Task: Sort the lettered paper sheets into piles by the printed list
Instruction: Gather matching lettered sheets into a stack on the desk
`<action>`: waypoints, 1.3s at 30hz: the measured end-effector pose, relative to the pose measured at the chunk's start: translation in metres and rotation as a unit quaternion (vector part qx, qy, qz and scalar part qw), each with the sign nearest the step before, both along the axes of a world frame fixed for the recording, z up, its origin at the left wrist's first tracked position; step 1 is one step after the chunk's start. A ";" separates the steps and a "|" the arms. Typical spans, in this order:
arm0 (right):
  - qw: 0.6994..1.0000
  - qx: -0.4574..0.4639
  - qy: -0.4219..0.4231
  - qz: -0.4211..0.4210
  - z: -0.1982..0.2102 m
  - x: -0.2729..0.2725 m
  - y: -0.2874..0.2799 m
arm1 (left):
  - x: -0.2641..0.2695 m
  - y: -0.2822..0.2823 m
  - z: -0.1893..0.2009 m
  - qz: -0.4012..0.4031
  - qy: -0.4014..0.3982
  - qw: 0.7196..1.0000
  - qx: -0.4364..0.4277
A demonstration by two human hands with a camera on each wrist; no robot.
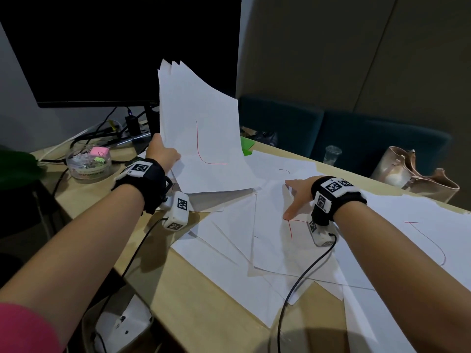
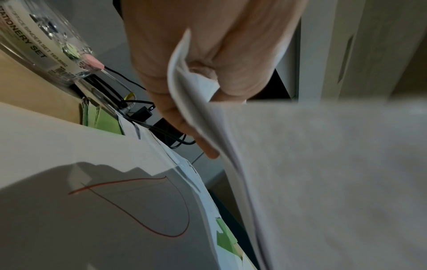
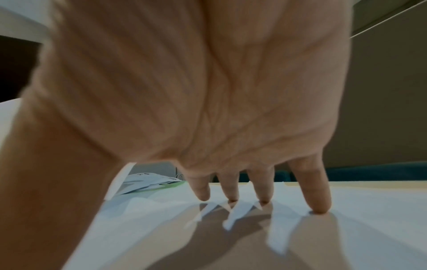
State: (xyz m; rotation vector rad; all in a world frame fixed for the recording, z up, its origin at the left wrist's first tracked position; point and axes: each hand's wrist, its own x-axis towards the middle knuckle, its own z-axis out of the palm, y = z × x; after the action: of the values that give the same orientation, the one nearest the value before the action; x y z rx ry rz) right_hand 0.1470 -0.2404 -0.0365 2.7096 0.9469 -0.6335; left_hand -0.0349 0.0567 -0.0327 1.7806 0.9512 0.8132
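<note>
**Q.** Wooden desk [image 1: 209, 301], dark monitor [image 1: 114, 47] behind, a clear tub of stationery [image 1: 88, 161] at the far left: which sheets are in play?

**A.** Two groups. A held stack of sheets [image 1: 201, 138] stands tilted up off the desk, its front page bearing a red stroke that reads roughly as an L. The left hand [image 1: 163, 152] grips the stack's lower left edge; the left wrist view shows the thumb on one face and the fingers curled behind, pinching several sheets together. The loose sheets [image 1: 254, 238] lie overlapped and unsquared over the middle and right of the desk.

**Q.** And the other hand?

**A.** The right hand [image 1: 298, 197] is spread flat, palm down. In the right wrist view its fingertips [image 3: 320, 208] press on a sheet whose red mark shows just beside the thumb. That sheet lies directly under the hand, near the lower edge of the held stack.

**Q.** How is this step best done?

**A.** Judged from the layout, one sheet is being picked out. Slide it free with light fingertip pressure so that the sheets below stay put, read its letter before lifting, and keep the left pinch firm, since the fanned top corners suggest the stack could splay. No printed list can be made out in these views.
</note>
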 end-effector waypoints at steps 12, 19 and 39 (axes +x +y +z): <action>0.998 0.020 -0.045 0.028 0.001 0.014 0.025 | -0.009 0.011 -0.010 -0.033 -0.003 0.999 -0.019; 0.999 0.028 -0.017 0.023 -0.002 0.031 0.028 | -0.019 0.011 -0.013 -0.014 -0.003 1.000 -0.015; 0.992 0.121 0.020 0.036 -0.010 0.038 0.028 | -0.029 -0.018 -0.007 -0.045 -0.020 0.998 -0.029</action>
State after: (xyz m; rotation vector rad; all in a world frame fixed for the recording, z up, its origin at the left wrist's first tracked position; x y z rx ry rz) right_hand 0.1846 -0.2124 -0.0465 2.8646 1.1968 -0.5967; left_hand -0.0635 0.0390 -0.0401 1.7387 0.8535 0.7540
